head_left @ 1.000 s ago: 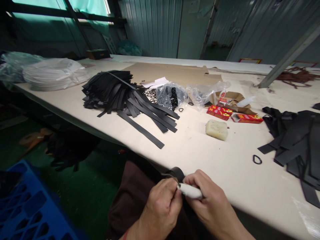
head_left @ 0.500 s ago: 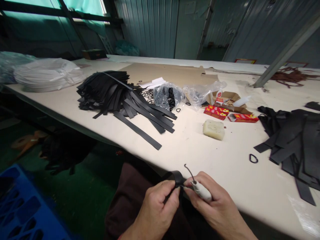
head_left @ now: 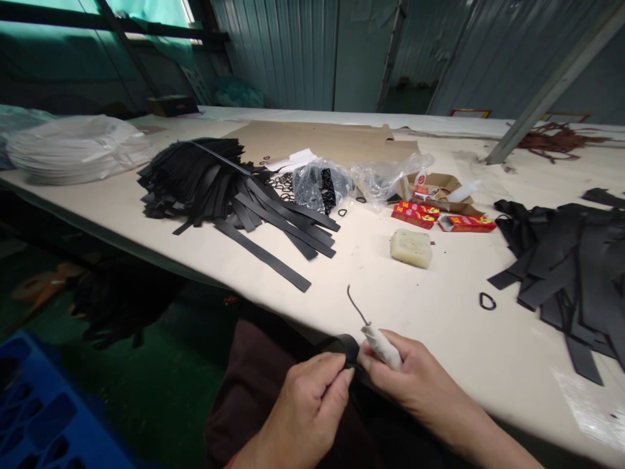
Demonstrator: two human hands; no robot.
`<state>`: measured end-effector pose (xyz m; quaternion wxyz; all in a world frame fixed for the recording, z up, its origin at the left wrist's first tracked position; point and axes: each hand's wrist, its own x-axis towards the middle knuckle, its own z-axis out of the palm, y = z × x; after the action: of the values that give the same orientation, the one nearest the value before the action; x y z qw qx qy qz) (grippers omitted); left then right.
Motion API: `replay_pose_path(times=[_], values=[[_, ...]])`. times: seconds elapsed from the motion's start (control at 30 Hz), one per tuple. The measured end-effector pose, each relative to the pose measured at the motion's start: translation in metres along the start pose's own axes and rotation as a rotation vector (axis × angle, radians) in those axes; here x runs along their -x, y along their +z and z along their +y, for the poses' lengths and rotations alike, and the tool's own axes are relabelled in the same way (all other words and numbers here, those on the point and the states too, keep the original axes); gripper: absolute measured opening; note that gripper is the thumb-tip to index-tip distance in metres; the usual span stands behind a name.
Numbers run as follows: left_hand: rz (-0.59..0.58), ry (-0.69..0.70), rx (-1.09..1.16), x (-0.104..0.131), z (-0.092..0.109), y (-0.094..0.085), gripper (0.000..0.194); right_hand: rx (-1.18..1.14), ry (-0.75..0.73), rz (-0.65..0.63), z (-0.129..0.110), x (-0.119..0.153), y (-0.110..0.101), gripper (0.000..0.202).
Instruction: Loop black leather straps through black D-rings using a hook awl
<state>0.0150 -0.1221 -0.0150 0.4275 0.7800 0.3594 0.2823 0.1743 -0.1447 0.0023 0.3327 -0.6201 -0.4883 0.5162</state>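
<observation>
At the table's near edge, my left hand (head_left: 307, 404) pinches a black strap (head_left: 349, 344) that bends over in a loop above my thumb and fingers. My right hand (head_left: 410, 371) is closed around the pale, wrapped handle of a hooked awl (head_left: 381, 345). Its thin bent metal tip points up and away from me, above the strap. My right fingertips are close beside the strap; whether they also grip it is hard to see. The lower part of the strap is hidden behind my hands.
A bundle of black straps (head_left: 205, 176) lies left, more straps (head_left: 571, 260) right. Between them are a wax-like block (head_left: 411, 248), red boxes (head_left: 415, 214), plastic bags (head_left: 322, 184) and a loose black ring (head_left: 487, 301). A metal post (head_left: 537, 91) rises at the right. A blue crate (head_left: 53, 410) stands below left.
My right hand has shifted, and the awl's hooked tip now stands higher and further left. The left hand stays pinched on the strap. The whole view has shifted slightly.
</observation>
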Motion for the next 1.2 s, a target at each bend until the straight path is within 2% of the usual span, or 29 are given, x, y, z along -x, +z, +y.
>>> replay_pose_path(times=[0.07,0.13,0.27,0.37,0.6,0.8,0.93,1.03,1.2], values=[[-0.025,-0.056,0.054,-0.0015,0.0003,-0.0004,0.024,-0.099,0.056,-0.018,-0.0001,-0.0009,-0.0007,0.014],[-0.033,-0.086,0.090,-0.0029,-0.0002,-0.0005,0.025,-0.104,0.025,-0.006,0.0010,-0.0008,-0.0011,0.015],[-0.014,-0.093,0.076,-0.0034,-0.0035,0.0000,0.025,0.074,-0.137,0.046,0.0053,0.0001,-0.0012,0.015],[-0.025,-0.068,0.054,-0.0025,-0.0049,0.0005,0.021,0.206,-0.200,0.054,0.0076,-0.0003,-0.0015,0.017],[-0.042,0.001,-0.003,-0.0026,-0.0041,0.0022,0.020,0.243,-0.130,0.064,0.0044,-0.0022,-0.0010,0.011],[-0.046,-0.061,0.022,-0.0044,-0.0047,0.0011,0.024,-0.068,0.032,-0.064,0.0042,-0.0044,-0.0017,0.013],[-0.053,-0.114,0.032,-0.0051,-0.0042,0.0007,0.026,-0.035,-0.001,-0.037,0.0051,-0.0044,-0.0012,0.016],[-0.061,-0.099,0.024,-0.0046,-0.0045,0.0017,0.025,0.018,-0.022,-0.021,0.0047,-0.0050,-0.0017,0.014],[-0.058,-0.065,0.020,-0.0036,-0.0063,0.0037,0.027,-0.053,0.005,-0.122,0.0042,-0.0051,-0.0051,0.014]])
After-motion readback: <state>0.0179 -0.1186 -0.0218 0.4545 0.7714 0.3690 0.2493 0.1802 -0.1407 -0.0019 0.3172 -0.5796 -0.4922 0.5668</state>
